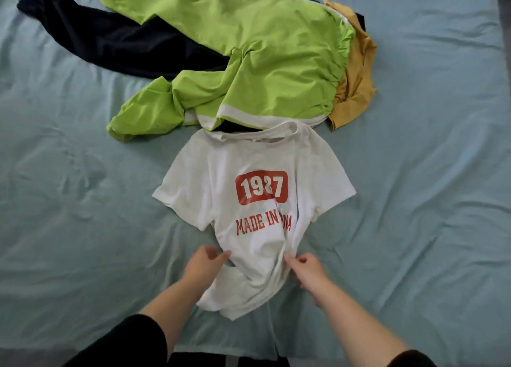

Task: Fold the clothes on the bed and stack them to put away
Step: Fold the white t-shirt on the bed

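Reading head view: white 1987 T-shirt [257, 189] lies print-up on the teal bedsheet [83, 201], long axis running straight away from the hands, collar far, bunched hem near. Left hand [206, 264] pinches the shirt's lower left edge and right hand [307, 270] pinches its lower right crease, both equally near. Lime-green garment [249, 49] touches the shirt's collar.

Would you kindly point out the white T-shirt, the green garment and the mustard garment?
white T-shirt [261, 187], head view, red 1987 print.
green garment [249, 49], head view, broad middle.
mustard garment [356, 90], head view, crumpled middle.
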`<act>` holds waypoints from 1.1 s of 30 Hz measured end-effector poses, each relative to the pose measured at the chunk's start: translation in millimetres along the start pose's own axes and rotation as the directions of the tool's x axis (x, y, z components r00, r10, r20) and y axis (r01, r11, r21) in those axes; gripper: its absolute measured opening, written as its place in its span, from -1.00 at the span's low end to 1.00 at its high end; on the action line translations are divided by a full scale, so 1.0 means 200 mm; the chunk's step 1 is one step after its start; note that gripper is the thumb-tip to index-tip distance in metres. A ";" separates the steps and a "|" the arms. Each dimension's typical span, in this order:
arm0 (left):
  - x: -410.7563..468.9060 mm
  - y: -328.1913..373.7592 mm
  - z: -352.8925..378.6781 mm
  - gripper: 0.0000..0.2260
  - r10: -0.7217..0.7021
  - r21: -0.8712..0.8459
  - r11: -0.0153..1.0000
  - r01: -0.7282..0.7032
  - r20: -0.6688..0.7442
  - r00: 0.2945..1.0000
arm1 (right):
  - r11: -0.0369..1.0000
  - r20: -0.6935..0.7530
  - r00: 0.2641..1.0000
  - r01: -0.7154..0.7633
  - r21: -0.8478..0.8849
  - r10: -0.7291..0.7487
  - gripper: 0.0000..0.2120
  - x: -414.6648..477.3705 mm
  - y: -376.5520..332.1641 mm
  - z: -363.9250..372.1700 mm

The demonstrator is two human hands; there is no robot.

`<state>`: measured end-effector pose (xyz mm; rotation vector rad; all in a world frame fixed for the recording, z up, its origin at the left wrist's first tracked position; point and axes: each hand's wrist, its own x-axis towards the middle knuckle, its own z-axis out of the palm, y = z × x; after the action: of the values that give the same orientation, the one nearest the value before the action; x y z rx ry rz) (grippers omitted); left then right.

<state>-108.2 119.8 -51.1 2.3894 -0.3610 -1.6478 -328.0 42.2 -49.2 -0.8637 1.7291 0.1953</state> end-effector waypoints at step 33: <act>-0.46 -0.54 -0.35 -0.73 0.082 -0.078 0.995 -0.070 0.167 0.983 | 0.987 -0.137 0.988 0.093 0.134 -0.075 -0.66 -0.62 0.44 -0.14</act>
<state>-66.4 254.2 20.9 2.1626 -0.4094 -1.8035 -394.4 145.1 44.7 -0.8598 1.8007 -0.0404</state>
